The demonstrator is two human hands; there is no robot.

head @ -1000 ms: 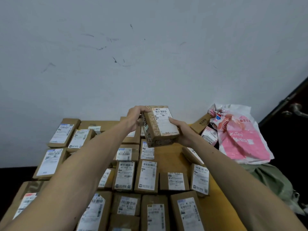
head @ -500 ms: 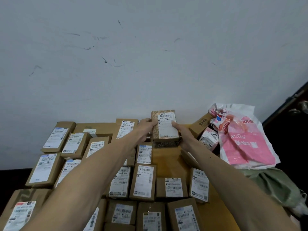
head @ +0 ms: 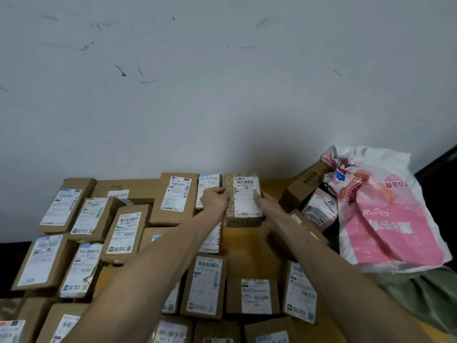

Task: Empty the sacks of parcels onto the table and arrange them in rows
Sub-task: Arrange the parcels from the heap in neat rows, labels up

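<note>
A brown patterned parcel (head: 243,199) with a white barcode label lies at the far edge of the yellow table (head: 249,251), close to the wall. My left hand (head: 214,199) grips its left side and my right hand (head: 265,203) holds its right side. Several brown labelled parcels (head: 123,231) lie in rows over the left and near part of the table. At the right a pink and white sack (head: 385,219) lies open, with a brown box (head: 304,186) and a pink packet (head: 319,211) at its mouth.
A white wall (head: 222,82) rises right behind the table. A green sack (head: 425,293) lies under the pink one at the right edge. A dark door (head: 442,164) stands at the far right. Bare yellow tabletop shows in front of the held parcel.
Both hands have carried the patterned parcel away from me and down to the table's far edge, and it has turned to lie flat with its label up.
</note>
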